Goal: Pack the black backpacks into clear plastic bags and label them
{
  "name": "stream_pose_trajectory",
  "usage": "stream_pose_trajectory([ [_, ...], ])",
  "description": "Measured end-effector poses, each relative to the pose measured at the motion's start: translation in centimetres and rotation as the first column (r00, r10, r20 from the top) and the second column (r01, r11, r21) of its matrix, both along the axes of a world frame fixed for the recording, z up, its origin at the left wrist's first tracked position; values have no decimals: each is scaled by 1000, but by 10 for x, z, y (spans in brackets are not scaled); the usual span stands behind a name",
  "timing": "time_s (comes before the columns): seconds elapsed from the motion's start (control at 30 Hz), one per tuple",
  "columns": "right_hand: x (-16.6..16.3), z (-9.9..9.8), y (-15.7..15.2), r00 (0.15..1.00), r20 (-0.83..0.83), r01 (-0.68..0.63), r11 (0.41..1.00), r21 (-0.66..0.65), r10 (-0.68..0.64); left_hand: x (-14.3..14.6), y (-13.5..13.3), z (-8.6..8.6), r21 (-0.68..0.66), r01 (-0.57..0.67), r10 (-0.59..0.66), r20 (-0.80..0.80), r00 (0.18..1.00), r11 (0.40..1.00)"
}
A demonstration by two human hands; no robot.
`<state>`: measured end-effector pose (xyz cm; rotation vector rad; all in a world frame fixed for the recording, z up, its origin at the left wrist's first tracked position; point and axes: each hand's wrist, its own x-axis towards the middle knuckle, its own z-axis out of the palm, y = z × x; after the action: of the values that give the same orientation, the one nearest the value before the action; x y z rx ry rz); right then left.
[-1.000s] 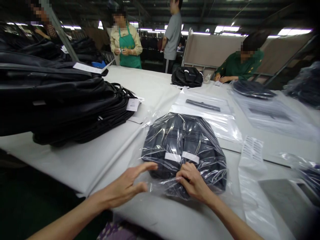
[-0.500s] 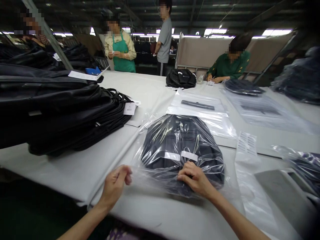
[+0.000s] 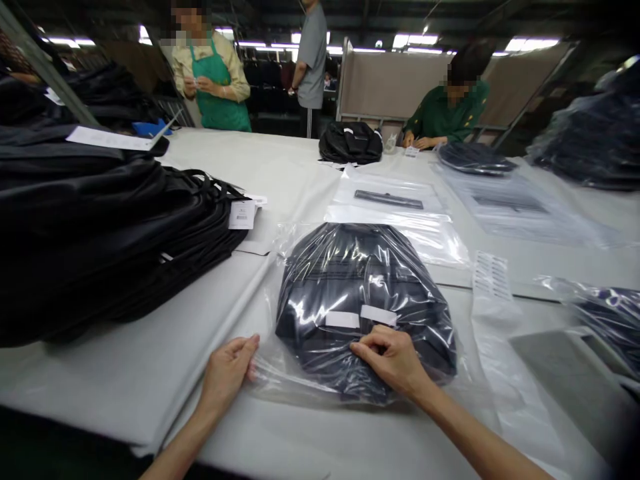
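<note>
A dark backpack (image 3: 360, 293) lies on the white table (image 3: 150, 353) inside a clear plastic bag (image 3: 280, 373). My left hand (image 3: 227, 373) pinches the bag's near left edge, fingers closed on the film. Resting on the near end of the packed backpack, my right hand (image 3: 393, 360) has its fingers curled and pressed on the plastic just below two white labels (image 3: 360, 317).
A tall stack of black bags (image 3: 100, 233) fills the left. Flat clear bags (image 3: 395, 207) lie beyond the backpack, a sheet of labels (image 3: 493, 277) to the right. Another packed bag (image 3: 607, 320) sits at far right. Three people stand or sit at the table's far side.
My left hand went from open and hovering to pinching the bag's left edge, then moved a little nearer the backpack. My right hand stayed in place on the bag.
</note>
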<state>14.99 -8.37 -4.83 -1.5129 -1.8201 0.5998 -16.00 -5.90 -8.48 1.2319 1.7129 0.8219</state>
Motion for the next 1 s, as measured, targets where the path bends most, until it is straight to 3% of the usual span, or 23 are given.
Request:
stream_pose_trajectory([
  [0.1,-1,0,2,1000,0,21,1000,-6,-21,-9,-1,11,196,-127,156,-136,978,972],
  [0.17,-2,1,3,1000,-1,22,1000,-13,-22,-10,-10,27,488,-184,323,-216,921,853],
  [0.2,-2,1,3,1000,0,21,1000,-17,-21,-6,-16,38,634,-94,313,-244,918,767],
  [0.23,-3,1,3,1000,2,23,1000,-22,-23,2,-22,48,748,86,215,-296,931,659],
  [0.27,-3,2,3,1000,5,28,999,-25,-28,14,-25,57,811,310,43,-379,924,497],
  [0.3,-4,3,3,999,7,32,999,-26,-32,30,-26,64,819,505,-156,-480,863,273],
  [0.33,-4,4,3,999,9,38,999,-25,-37,50,-24,68,786,617,-322,-578,750,25],
  [0.37,-5,4,3,999,9,43,999,-21,-43,72,-20,70,733,653,-424,-662,618,-192],
  [0.4,-5,4,3,999,9,48,999,-15,-48,95,-14,70,687,642,-476,-715,512,-340],
  [0.43,-5,3,3,999,8,48,999,-9,-48,118,-6,67,653,628,-506,-745,434,-423],
  [0.47,-4,1,4,999,6,45,999,-3,-45,138,1,62,626,635,-528,-762,376,-452],
  [0.53,-3,-4,5,999,2,35,999,8,-35,166,15,51,579,694,-551,-776,308,-428],
  [0.6,0,-8,6,1000,-7,31,1000,4,-31,177,23,40,558,738,-570,-770,288,-380],
  [0.7,2,-6,9,999,-39,20,997,-71,-22,173,26,32,555,752,-598,-753,274,-355],
  [0.77,5,1,13,994,-111,-3,987,-162,-15,168,24,29,557,779,-618,-730,292,-288],
  [0.83,9,7,18,973,-227,-28,968,-248,-30,167,22,28,564,817,-661,-660,357,-122],
  [0.93,17,8,28,929,-357,-3,961,-276,-99,170,20,27,532,821,-723,-481,496,209],
  [1.0,21,4,34,876,-446,50,955,-291,-182,174,21,28,458,819,-743,-399,537,345],
])
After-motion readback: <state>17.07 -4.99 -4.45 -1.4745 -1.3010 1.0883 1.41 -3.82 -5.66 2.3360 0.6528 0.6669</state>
